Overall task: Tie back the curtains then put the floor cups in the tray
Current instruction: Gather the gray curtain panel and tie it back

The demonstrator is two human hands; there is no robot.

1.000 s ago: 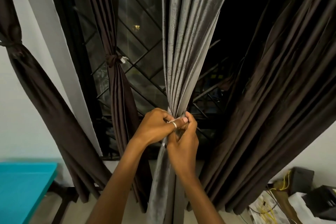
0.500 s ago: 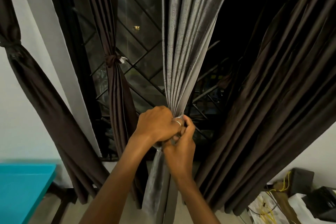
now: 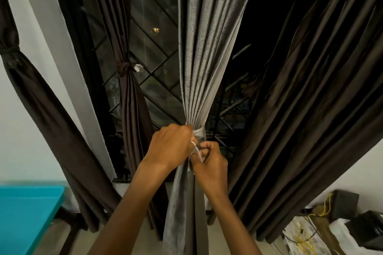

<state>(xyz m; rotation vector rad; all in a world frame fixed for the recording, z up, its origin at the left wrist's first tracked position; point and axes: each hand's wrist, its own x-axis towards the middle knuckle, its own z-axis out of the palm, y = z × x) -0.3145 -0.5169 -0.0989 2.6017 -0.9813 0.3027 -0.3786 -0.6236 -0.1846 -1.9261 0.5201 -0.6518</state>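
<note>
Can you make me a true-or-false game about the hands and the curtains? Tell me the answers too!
1. The left hand and the right hand are both at the grey curtain. True.
2. The brown curtain nearest on its left has a knot round it. True.
3. The table is red. False: it is teal.
4. The right hand holds nothing. False: it pinches the end of the pale tie.

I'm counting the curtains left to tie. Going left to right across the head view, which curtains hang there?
Tied brown curtain → second tied brown curtain → grey curtain, its tie gripped by the left hand and right hand → loose brown curtain.
</note>
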